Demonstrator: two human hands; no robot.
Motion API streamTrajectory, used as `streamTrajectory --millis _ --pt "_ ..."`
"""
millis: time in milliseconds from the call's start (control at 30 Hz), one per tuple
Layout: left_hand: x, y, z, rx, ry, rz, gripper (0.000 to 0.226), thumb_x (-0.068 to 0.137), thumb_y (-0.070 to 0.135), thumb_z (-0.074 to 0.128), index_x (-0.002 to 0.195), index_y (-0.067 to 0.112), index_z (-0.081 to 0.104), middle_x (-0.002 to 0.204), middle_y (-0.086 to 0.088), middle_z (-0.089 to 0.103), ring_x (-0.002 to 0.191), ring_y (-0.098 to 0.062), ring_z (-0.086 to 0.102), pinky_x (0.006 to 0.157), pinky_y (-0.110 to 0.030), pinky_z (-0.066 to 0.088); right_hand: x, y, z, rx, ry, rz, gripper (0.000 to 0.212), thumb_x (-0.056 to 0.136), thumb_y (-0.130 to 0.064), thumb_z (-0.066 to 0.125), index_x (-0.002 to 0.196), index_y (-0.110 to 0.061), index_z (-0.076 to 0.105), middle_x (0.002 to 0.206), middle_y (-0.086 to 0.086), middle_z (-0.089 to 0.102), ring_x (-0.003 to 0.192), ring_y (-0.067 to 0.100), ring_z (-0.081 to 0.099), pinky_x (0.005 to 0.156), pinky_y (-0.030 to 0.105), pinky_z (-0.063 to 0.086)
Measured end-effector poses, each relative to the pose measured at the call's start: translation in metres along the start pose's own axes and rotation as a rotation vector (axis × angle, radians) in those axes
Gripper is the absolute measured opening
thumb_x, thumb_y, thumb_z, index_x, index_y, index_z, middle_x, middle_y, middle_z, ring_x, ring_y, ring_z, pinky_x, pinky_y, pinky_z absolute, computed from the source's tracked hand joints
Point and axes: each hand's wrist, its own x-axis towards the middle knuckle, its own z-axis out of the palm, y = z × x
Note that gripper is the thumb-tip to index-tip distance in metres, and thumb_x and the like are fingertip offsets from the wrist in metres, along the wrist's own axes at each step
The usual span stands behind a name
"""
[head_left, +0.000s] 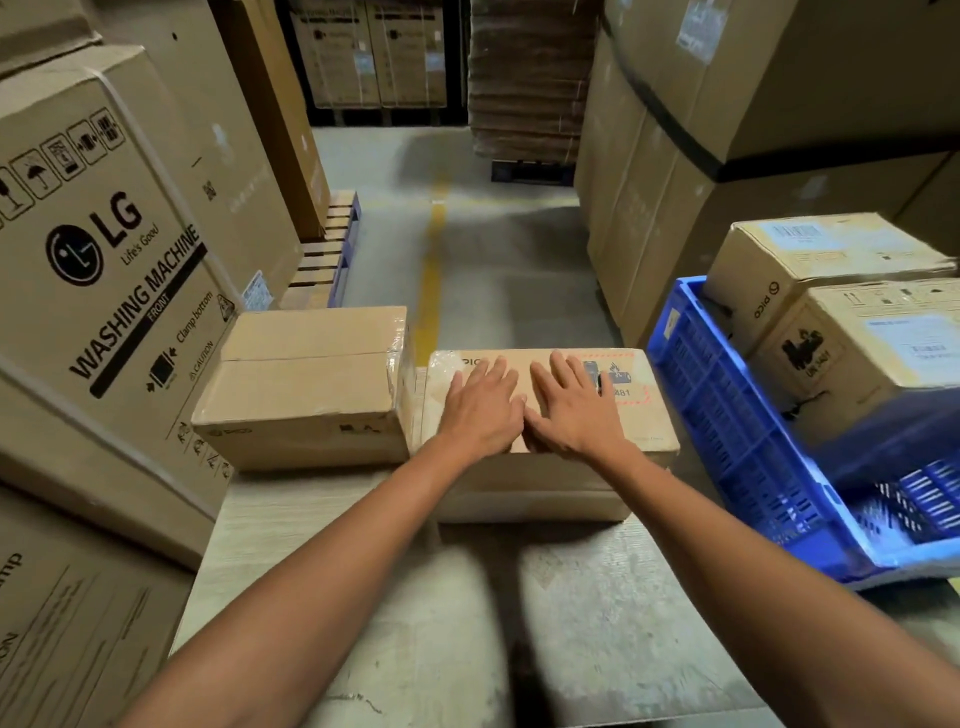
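A brown cardboard box with a hazard label lies on a pale table, near its far edge. My left hand and my right hand lie flat on the box's top, side by side, fingers straight and spread, thumbs nearly touching. A second taped cardboard box stands just left of it, the two boxes close together.
A blue plastic crate at the right holds two cardboard boxes. Large washing-machine cartons stand at the left, tall cartons at the right. Between them a grey floor aisle with a yellow line runs away.
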Motion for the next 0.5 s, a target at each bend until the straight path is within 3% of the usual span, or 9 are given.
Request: streamTrajectory --millis 67,133,233,333,400,500 --pt "0.003 -0.001 -0.007 0.027 -0.064 0.008 0.053 0.104 0.037 0.031 0.153 0.016 0.035 0.165 -0.005 0.02 0.152 -0.027 0.014 0.122 -0.053 0.012 0.005 0.0 -0.009 0.025 -0.055 0.006 0.08 0.092 -0.072 0.019 0.159 -0.028 0.021 0.169 0.005 0.008 0.155 0.027 0.006 0.121 0.059 0.005" --pt "0.004 0.004 -0.012 0.063 -0.096 0.001 0.052 0.104 0.036 0.031 0.152 0.016 0.036 0.165 -0.008 0.021 0.152 -0.03 0.017 0.12 -0.055 0.017 0.006 0.001 -0.017 0.054 -0.047 0.001 0.069 0.097 -0.064 0.037 0.154 -0.025 0.036 0.165 0.006 0.024 0.151 0.028 0.02 0.12 0.056 0.015" --pt "-0.008 0.018 -0.011 0.058 -0.002 0.083 0.043 0.103 0.029 0.035 0.138 0.012 0.054 0.151 -0.012 0.044 0.14 -0.03 0.038 0.114 -0.052 0.032 -0.007 0.0 -0.019 0.127 0.193 -0.018 0.038 0.096 -0.043 0.056 0.118 -0.015 0.071 0.118 0.005 0.063 0.112 0.025 0.057 0.096 0.042 0.047" --pt "-0.027 0.034 0.006 -0.011 0.133 0.17 0.035 0.1 0.021 0.041 0.124 0.01 0.064 0.135 -0.012 0.058 0.126 -0.03 0.051 0.106 -0.047 0.04 -0.03 0.0 -0.006 0.104 0.381 0.003 0.025 0.094 -0.031 0.058 0.094 -0.013 0.076 0.097 0.002 0.069 0.09 0.023 0.061 0.078 0.041 0.052" --pt "-0.033 0.042 0.015 -0.013 0.131 0.147 0.037 0.1 0.021 0.04 0.129 0.011 0.061 0.143 -0.011 0.054 0.135 -0.03 0.044 0.112 -0.048 0.033 -0.043 0.0 0.004 0.144 0.471 -0.017 0.019 0.091 -0.021 0.062 0.093 -0.01 0.077 0.098 0.008 0.072 0.091 0.029 0.065 0.08 0.042 0.054" --pt "-0.028 0.045 0.015 0.038 0.071 0.102 0.041 0.102 0.024 0.036 0.135 0.013 0.057 0.153 -0.008 0.045 0.144 -0.027 0.034 0.116 -0.047 0.026 -0.05 0.001 0.015 0.229 0.524 -0.037 0.02 0.088 -0.012 0.062 0.102 -0.007 0.076 0.11 0.013 0.073 0.11 0.033 0.066 0.095 0.042 0.051"
